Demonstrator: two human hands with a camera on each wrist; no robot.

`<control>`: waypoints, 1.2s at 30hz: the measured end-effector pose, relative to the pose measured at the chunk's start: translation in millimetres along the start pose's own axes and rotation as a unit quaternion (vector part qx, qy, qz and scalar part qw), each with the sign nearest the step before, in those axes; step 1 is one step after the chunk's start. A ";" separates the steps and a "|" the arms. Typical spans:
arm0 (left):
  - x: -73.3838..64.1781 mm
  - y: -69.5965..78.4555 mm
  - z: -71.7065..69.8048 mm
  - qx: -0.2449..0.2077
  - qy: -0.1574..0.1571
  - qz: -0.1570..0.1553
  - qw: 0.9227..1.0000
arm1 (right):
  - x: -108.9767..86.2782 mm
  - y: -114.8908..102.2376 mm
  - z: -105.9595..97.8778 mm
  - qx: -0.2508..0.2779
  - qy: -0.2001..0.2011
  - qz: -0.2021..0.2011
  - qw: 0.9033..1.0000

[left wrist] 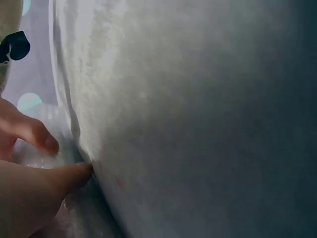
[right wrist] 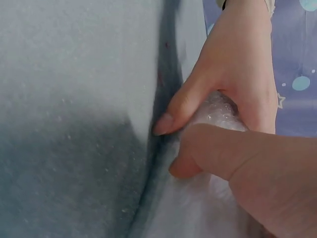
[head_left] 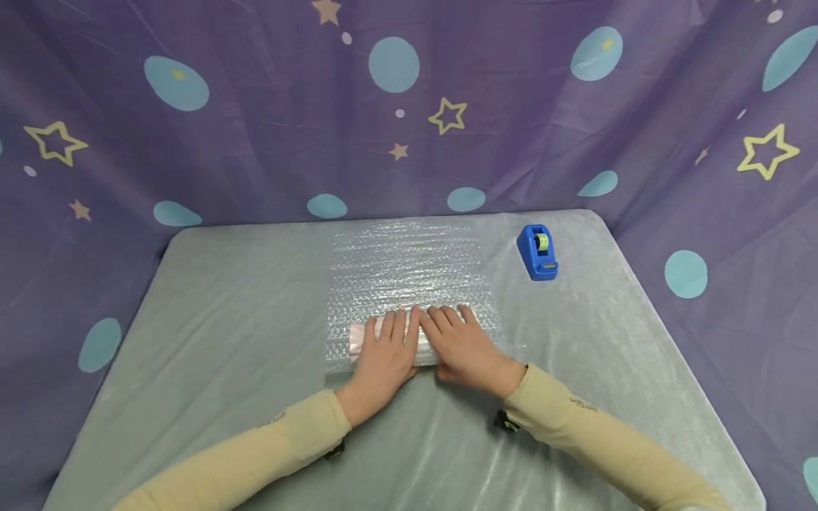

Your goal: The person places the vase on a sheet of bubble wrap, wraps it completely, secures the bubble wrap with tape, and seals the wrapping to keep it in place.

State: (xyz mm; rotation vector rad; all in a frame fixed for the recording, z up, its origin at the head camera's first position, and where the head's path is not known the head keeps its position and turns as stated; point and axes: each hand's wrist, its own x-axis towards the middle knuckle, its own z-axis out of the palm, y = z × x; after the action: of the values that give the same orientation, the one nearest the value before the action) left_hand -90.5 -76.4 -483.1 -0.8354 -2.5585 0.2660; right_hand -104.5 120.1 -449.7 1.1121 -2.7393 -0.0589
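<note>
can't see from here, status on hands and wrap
Left hand, right hand gripping bubble wrap at near end. Far part flat. Tape dispenser apart, not in the way.

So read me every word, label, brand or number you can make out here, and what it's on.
None can be read.
Right sleeve: small dark lettering near the cuff, too small to read.
Left sleeve: a faint mark near the cuff, too small to tell.
Tape roll in the blue dispenser: any print is too small to read.

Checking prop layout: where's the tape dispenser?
Head view: the tape dispenser sits near the far right corner of the table, right of the bubble wrap.
</note>
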 end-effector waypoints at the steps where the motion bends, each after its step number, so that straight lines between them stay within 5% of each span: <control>1: 0.2 -0.4 1.0 0.001 0.005 -0.001 1.000 | 0.4 -0.3 -0.4 0.002 -0.004 0.000 1.000; 8: 0.9 -0.8 -0.7 -0.022 0.019 -0.011 1.000 | -1.0 -5.5 -7.2 -0.020 -0.024 0.007 0.999; 17: -0.5 0.6 -5.6 -0.044 0.030 -0.015 0.998 | -18.1 -20.9 -9.7 -0.077 0.047 0.037 0.995; 28: -2.1 -1.6 -12.8 -0.080 -0.022 -0.005 0.997 | -30.5 -35.7 1.5 -0.123 0.061 0.057 0.989; 36: 0.4 -5.3 -16.3 -0.102 -0.027 0.001 0.994 | -23.7 -31.2 9.9 -0.125 0.083 0.067 0.986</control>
State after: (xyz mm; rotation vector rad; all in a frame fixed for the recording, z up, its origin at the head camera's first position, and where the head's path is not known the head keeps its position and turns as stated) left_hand -86.0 -79.7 -466.9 -0.9140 -2.6673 0.0274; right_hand -68.2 113.8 -466.4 0.8255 -2.5634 -0.2710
